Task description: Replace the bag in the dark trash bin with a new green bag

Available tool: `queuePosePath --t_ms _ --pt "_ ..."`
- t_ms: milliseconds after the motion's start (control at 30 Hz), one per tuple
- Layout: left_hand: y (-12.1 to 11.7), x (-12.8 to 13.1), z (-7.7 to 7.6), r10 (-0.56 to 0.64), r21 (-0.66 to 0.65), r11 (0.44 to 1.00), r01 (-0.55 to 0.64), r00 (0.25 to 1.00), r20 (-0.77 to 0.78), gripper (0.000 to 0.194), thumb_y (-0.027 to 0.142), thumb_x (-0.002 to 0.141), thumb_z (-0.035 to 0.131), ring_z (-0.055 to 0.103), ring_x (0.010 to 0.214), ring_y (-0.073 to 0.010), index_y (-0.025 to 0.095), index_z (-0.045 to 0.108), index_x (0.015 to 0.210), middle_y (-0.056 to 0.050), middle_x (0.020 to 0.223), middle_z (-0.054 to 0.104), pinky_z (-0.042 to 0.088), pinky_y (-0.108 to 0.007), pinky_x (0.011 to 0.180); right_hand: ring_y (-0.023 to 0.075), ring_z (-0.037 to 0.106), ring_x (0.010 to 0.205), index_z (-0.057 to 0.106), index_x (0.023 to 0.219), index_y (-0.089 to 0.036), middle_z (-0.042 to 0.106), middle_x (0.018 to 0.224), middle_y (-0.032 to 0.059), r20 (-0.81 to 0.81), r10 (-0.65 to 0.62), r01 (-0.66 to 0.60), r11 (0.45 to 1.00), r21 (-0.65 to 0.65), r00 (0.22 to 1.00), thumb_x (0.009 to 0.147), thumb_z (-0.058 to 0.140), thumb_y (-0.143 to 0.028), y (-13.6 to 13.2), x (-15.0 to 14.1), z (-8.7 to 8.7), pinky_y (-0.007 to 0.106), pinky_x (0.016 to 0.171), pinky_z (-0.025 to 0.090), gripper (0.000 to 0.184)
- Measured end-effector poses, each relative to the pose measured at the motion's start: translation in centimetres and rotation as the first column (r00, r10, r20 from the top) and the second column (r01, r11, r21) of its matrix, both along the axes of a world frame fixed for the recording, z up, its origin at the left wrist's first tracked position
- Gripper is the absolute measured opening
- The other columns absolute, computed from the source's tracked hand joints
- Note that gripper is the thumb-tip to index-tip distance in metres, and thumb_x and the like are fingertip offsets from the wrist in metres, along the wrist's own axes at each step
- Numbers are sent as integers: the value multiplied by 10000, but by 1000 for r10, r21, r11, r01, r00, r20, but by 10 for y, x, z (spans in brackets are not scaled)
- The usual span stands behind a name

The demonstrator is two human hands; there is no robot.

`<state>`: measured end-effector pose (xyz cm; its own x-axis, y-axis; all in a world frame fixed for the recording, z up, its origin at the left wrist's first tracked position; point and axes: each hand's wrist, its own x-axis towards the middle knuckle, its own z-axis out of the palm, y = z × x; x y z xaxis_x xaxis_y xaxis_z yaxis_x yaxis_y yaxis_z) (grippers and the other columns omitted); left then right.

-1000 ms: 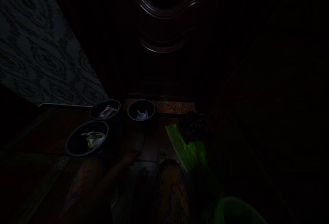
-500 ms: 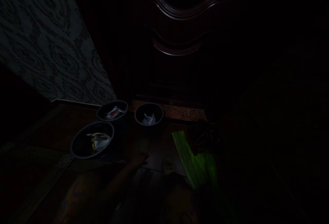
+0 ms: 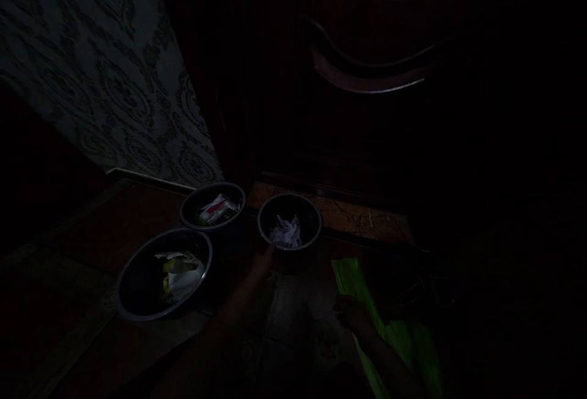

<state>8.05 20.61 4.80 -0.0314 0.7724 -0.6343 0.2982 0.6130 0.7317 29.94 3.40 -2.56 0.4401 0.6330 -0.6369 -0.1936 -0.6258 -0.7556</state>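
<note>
The scene is very dark. My left hand (image 3: 263, 263) reaches forward over the floor, its fingers close to the near rim of a dark round bowl (image 3: 310, 233) that holds crumpled white paper (image 3: 285, 232). Whether it touches the bowl I cannot tell. My right hand (image 3: 349, 312) rests low over the edge of a green sheet (image 3: 403, 338) lying on the floor; its fingers look curled, and what they hold is not visible. Two more bowls stand to the left: one (image 3: 192, 206) with a red and white packet, a larger one (image 3: 137, 277) with white and yellow wrappers.
A patterned wall panel (image 3: 105, 75) rises at the left. A dark carved wooden door (image 3: 367, 75) stands behind the bowls, above a stone threshold (image 3: 358, 219). Thin dark loops (image 3: 413, 292) lie right of the green sheet. The floor is tiled.
The view has shifted so the bowls sit closer and further right. My left hand has moved forward toward the bowl with the white paper. My right hand has come into view on the green sheet.
</note>
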Motion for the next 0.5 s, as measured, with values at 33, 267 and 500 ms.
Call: queuePosePath --t_ms 33,267,500 --pt "10 1 -4 -9 22 1000 10 999 -41 596 600 798 438 677 727 -201 76 633 1006 -174 974 687 468 -234 499 89 501 435 579 778 -131 606 599 7 -20 0 0 1000 -2 1000 691 565 -332 22 -2 3 209 419 360 219" --pt "62 6 -29 -79 108 988 114 954 -290 386 366 834 499 672 900 -200 92 648 1060 -145 1043 688 450 -183 540 141 604 560 647 791 -121 659 659 59 298 109 -125 992 34 948 776 458 -527 146 -11 29 222 494 428 448" --pt "76 11 -32 -158 57 977 207 873 -462 259 236 754 587 679 873 -246 45 698 889 -197 947 701 417 -195 509 224 629 985 621 1121 -102 666 1067 145 506 179 -190 981 -31 844 735 575 -287 191 -16 23 233 700 480 431"
